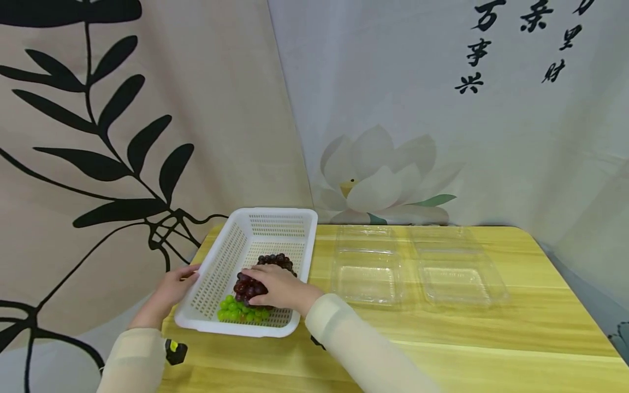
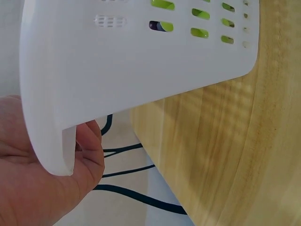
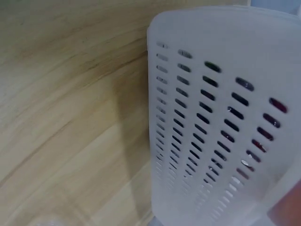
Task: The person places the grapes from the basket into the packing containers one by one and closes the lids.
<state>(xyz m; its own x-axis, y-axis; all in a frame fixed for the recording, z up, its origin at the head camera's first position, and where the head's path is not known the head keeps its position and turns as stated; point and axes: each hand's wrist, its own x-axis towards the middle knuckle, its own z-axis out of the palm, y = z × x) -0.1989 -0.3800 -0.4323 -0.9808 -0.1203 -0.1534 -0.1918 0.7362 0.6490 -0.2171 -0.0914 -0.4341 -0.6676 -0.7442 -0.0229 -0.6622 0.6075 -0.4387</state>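
A white plastic basket (image 1: 201, 323) with slotted walls stands on the wooden table. Inside it lie dark red grapes (image 1: 244, 288), a darker bunch (image 1: 277, 260) behind them, and green grapes (image 1: 239, 312) at the near end. My right hand (image 1: 281, 287) reaches over the basket's right rim and grips the dark red grapes, its thumb on the near side; the palm hides part of them. At the left rim, my left hand (image 1: 173, 289) holds the basket's edge. In the left wrist view, the fingers (image 2: 89, 141) of that hand curl in under the rim.
Right of the basket, two clear plastic boxes (image 1: 367, 299) (image 1: 457, 297) with raised lids sit side by side on the table (image 1: 393, 360). A printed curtain (image 1: 236, 109) hangs behind the table's back edge.
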